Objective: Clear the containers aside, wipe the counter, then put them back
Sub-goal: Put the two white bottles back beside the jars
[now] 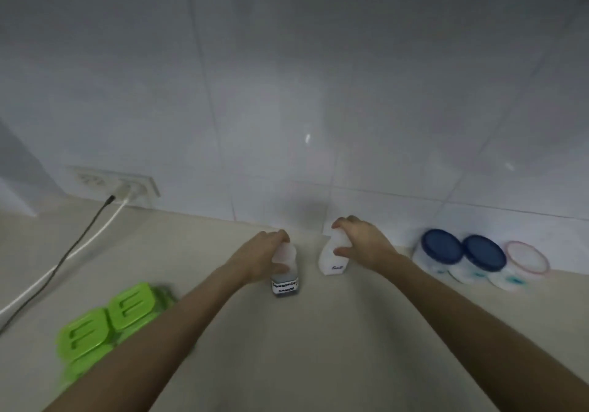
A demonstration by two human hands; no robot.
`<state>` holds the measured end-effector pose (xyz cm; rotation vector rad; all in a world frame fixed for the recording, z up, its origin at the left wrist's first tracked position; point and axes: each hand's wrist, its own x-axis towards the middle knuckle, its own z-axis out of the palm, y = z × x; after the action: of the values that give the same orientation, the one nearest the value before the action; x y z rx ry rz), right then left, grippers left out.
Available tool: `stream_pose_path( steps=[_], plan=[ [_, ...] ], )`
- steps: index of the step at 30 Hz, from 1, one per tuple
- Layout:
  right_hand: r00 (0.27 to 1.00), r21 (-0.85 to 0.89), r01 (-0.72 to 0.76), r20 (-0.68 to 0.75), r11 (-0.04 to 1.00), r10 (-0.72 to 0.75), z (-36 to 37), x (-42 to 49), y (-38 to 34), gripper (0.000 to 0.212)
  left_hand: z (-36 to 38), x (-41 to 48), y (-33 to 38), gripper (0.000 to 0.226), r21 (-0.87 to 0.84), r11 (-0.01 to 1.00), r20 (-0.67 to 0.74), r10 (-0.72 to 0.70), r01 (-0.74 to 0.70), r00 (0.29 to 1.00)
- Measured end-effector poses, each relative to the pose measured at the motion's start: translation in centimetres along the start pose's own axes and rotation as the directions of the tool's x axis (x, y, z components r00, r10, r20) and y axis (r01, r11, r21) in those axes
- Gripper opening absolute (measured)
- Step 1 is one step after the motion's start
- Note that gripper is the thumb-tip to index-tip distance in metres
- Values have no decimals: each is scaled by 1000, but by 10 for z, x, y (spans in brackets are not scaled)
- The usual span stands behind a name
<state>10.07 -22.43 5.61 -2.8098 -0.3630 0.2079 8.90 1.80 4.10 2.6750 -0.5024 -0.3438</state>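
My left hand grips the white lid of a small clear jar with a handwritten label and dark contents. My right hand holds the top of a white labelled jar just to the right of it. Both jars are upright on or just above the beige counter, close to the tiled back wall. Three round tubs stand against the wall at the right: two with blue lids and one with a clear pink-rimmed lid. Green-lidded containers sit at the left.
A wall socket at the left holds plugs, with a white cable and a dark cable trailing across the counter to the left edge. White tiles form the back wall.
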Motion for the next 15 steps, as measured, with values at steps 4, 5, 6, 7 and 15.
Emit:
stream_pose_path(
  steps=[4,5,6,7,15],
  plan=[
    [996,-141,-79,-49,987,73,-18,-13,58,56,22,55,65,52,14,994,46,111,-112,993],
    [994,-172,-100,-48,980,94,-20,-16,71,56,27,69,80,51,23,991,56,131,-132,990],
    [992,-187,-124,-46,974,118,-23,-18,85,55,32,83,95,51,31,988,66,150,-152,987],
    [989,-198,-145,-47,969,138,-24,-19,93,55,34,92,106,52,34,986,68,162,-164,984],
    [965,-265,-252,-138,931,222,-26,-20,145,54,60,148,158,54,75,979,19,188,-189,982]
  ],
)
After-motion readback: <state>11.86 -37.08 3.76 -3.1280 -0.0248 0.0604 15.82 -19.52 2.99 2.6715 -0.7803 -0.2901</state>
